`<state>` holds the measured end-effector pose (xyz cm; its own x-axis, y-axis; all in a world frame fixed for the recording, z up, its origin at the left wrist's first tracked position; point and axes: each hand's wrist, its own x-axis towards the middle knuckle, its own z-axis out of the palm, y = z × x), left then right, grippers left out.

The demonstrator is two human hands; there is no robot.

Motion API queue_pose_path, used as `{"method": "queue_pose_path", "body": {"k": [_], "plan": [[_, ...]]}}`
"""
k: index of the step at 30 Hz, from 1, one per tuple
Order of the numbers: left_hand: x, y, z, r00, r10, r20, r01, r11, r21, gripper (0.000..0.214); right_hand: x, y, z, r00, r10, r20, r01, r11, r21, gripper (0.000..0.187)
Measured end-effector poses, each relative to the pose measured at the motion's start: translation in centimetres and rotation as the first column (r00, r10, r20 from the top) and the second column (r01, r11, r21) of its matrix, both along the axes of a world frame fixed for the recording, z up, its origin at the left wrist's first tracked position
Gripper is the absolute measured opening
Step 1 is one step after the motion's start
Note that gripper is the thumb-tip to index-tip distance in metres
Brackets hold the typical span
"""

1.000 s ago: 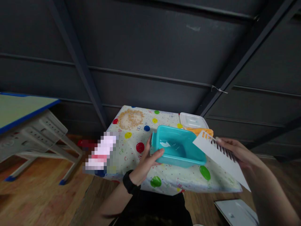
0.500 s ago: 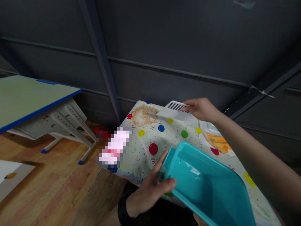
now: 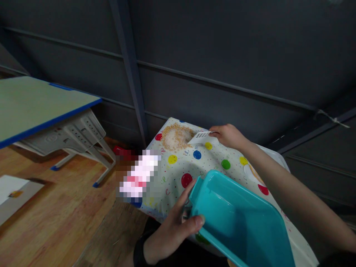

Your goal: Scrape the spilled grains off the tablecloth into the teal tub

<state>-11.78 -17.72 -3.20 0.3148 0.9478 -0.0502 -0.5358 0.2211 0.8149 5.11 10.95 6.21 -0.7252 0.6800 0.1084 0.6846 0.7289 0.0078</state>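
Observation:
My left hand [image 3: 178, 222] grips the near left rim of a teal plastic tub [image 3: 239, 218], thumb on the inner side and fingers outside. The tub's inside shows a smooth bottom, and it tilts at the table's front edge. In my right hand [image 3: 229, 135] is a white slotted scoop [image 3: 200, 137], held from its right end. Its front edge meets the right side of a pile of pale and yellow-brown grains [image 3: 175, 139], which lies spread on the dotted tablecloth [image 3: 169, 178].
A pixelated bright rectangle [image 3: 141, 174] covers the table's left edge. Behind my right forearm lies a whitish object [image 3: 274, 155], with an orange-and-white thing [image 3: 250, 172] partly hidden. A dark panelled wall [image 3: 211, 89] stands behind; a blue-edged desk [image 3: 44, 104] is at left.
My right hand has turned and lowered the scoop, bringing its front edge down to the grains. The tub stays in my left hand, and the view has shifted slightly.

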Motion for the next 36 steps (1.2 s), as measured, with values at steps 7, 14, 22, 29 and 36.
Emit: {"method": "queue_pose_path", "body": {"k": [7, 14, 22, 29, 36], "plan": [[-0.1, 0.1, -0.1, 1.000, 0.011, 0.017, -0.011, 1.000, 0.003, 0.071, 0.1, 0.0, -0.5, 0.999, -0.030, 0.044, 0.029, 0.999, 0.030, 0.029], [0.0, 0.0, 0.0, 0.999, 0.017, 0.029, -0.017, 1.000, 0.004, 0.072, 0.5, -0.5, -0.4, 0.999, -0.011, 0.043, 0.011, 1.000, 0.002, 0.028], [0.2, -0.1, -0.3, 1.000, 0.030, -0.001, -0.030, 1.000, -0.007, 0.078, 0.3, 0.2, -0.6, 1.000, -0.010, 0.008, 0.010, 1.000, -0.021, 0.029], [0.1, -0.1, -0.2, 0.998, 0.056, 0.006, -0.056, 0.997, 0.045, 0.072, 0.9, 0.4, -1.4, 1.000, -0.007, -0.022, 0.006, 1.000, -0.022, 0.027], [0.1, -0.1, 0.0, 0.999, 0.050, 0.012, -0.050, 0.998, 0.033, 0.070, 1.0, 0.3, -2.0, 1.000, -0.011, -0.017, 0.010, 0.999, -0.044, 0.027]]}}
